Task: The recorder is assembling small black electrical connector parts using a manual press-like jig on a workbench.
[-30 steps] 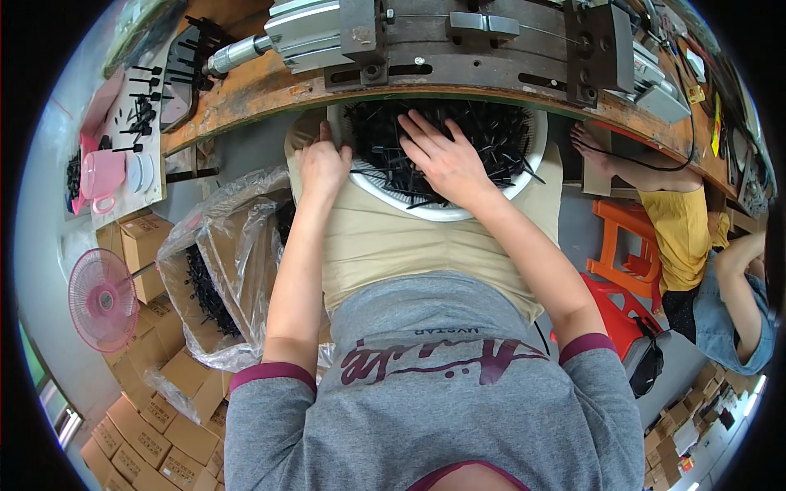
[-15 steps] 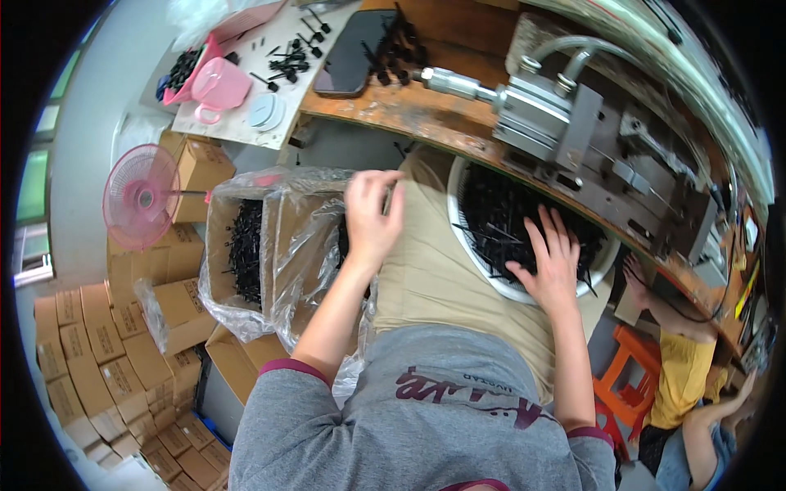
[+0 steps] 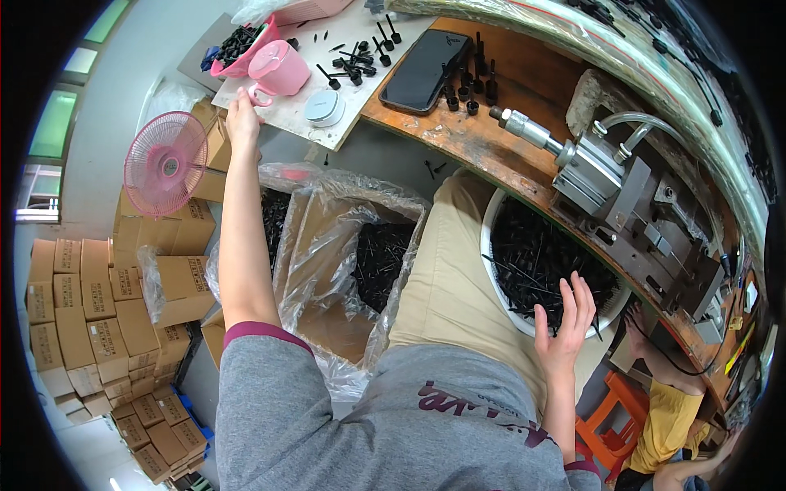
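My left hand (image 3: 243,124) reaches far out to the upper left, its fingers closed at the handle of a pink cup (image 3: 281,69). The cup stands on a white board beside a round white case (image 3: 325,108). My right hand (image 3: 566,327) hovers at the near rim of a round white basin (image 3: 501,304), fingers spread, holding nothing. Thin black plastic parts (image 3: 536,262) fill the basin, which rests on my lap against the bench edge. To the left of my legs stands a plastic-lined carton (image 3: 315,262) with more black parts (image 3: 383,254) in it.
On the wooden bench are a phone (image 3: 426,71), several upright black parts (image 3: 472,86) and a metal pneumatic fixture (image 3: 591,172). A pink fan (image 3: 166,164) and stacked cartons (image 3: 102,327) are at left. Another person in yellow shorts (image 3: 670,421) sits at right near an orange stool (image 3: 612,417).
My left hand has moved from over my lap and the carton up to the pink cup's handle. My right hand has drawn back from the parts toward the basin's near rim. The view has shifted.
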### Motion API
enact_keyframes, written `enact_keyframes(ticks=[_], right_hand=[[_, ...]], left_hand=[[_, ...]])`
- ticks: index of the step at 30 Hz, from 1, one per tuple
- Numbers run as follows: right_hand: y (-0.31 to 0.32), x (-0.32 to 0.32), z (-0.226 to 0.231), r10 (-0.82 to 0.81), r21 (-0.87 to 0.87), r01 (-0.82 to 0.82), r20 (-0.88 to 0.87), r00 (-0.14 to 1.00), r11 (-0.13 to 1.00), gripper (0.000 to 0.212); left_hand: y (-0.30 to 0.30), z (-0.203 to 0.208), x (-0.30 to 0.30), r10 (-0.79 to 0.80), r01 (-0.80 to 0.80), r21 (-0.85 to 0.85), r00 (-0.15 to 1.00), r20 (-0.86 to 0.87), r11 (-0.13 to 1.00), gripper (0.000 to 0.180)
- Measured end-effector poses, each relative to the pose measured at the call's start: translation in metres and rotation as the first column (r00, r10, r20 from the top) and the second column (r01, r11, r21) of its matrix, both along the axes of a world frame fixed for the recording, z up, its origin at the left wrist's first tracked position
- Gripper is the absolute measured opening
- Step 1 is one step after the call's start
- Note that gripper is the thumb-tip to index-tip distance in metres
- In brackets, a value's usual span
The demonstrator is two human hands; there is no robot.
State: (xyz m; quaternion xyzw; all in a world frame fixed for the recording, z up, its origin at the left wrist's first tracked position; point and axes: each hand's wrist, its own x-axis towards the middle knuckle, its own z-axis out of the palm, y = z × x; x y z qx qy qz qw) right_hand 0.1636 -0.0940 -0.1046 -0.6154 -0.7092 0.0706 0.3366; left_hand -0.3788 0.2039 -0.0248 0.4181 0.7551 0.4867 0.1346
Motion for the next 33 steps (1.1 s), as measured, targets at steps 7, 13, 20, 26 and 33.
enact_keyframes(ticks=[7,13,20,26,33], right_hand=[[0.001,0.002,0.014,0.022,-0.037,-0.023,-0.027,0.999,0.999,0.038],[0.002,0.003,0.021,0.022,-0.047,-0.024,-0.051,0.998,0.999,0.031],[-0.002,0.001,0.021,0.041,-0.043,-0.044,-0.055,0.998,0.998,0.029],[0.01,-0.011,0.035,0.103,0.001,-0.103,-0.099,0.99,0.995,0.027],[0.053,-0.05,0.087,0.431,0.166,-0.4,-0.24,0.87,0.901,0.029]], left_hand=[[0.006,0.007,0.007,-0.192,0.19,0.03,0.957,0.216,0.981,0.038],[0.007,-0.002,0.003,-0.246,0.173,0.199,0.864,0.44,0.964,0.035],[-0.029,0.024,-0.002,-0.336,0.256,0.234,0.839,0.428,0.938,0.031],[-0.101,0.067,0.026,-0.46,0.393,0.239,0.761,0.457,0.888,0.027],[-0.178,0.088,0.106,-0.518,0.523,0.118,0.741,0.427,0.844,0.03]])
